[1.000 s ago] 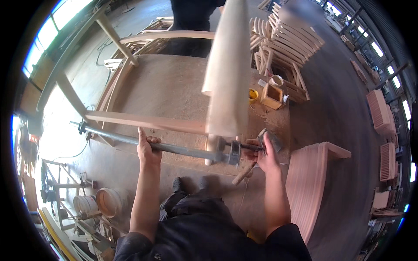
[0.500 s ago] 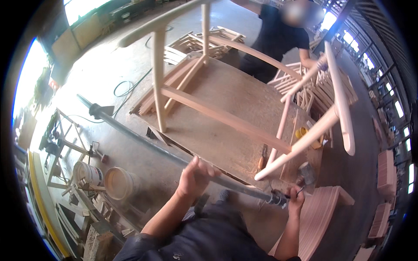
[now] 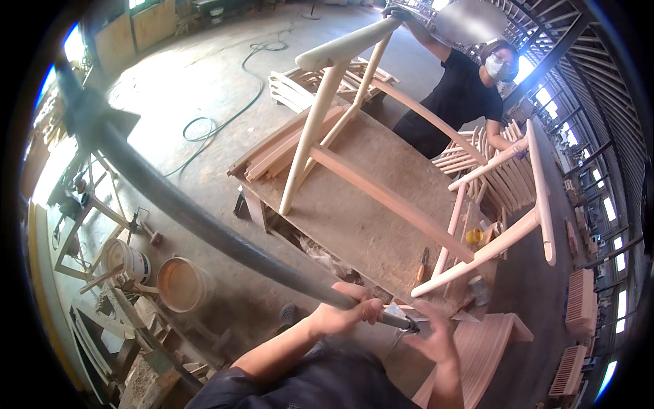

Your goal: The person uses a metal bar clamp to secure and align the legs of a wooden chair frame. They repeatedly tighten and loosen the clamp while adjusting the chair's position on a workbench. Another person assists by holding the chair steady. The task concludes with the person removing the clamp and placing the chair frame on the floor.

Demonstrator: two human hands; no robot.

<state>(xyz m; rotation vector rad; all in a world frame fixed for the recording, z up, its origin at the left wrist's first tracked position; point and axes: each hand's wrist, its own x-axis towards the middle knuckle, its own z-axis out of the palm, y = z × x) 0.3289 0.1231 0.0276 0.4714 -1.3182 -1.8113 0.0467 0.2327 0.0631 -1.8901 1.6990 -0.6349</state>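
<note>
My left hand [image 3: 347, 313] is wrapped round the grey pipe of a long pipe clamp [image 3: 235, 245], close to its near end. The pipe slants up to the left, and its blurred far jaw [image 3: 102, 119] is raised near the camera. Beside the clamp's near end, my right hand [image 3: 436, 334] has its fingers spread, holding nothing. Beyond the clamp, a pale wooden chair frame [image 3: 388, 194] with legs, rails and armrests stands on a workbench [image 3: 381, 150]. Across the bench, a masked person has one gloved hand [image 3: 395, 12] on the left armrest and the other [image 3: 519, 146] at the right armrest.
A chisel-like tool [image 3: 423, 266] and a yellow object [image 3: 474, 236] lie on the bench. Curved wooden parts [image 3: 490, 347] are stacked at my right. Buckets [image 3: 182, 283] and scrap wood [image 3: 146, 378] stand at left. A green hose [image 3: 238, 112] crosses the floor.
The clamp's far end has risen toward the camera. My right hand has let go of the clamp's near end and opened. My left hand now grips nearer that end.
</note>
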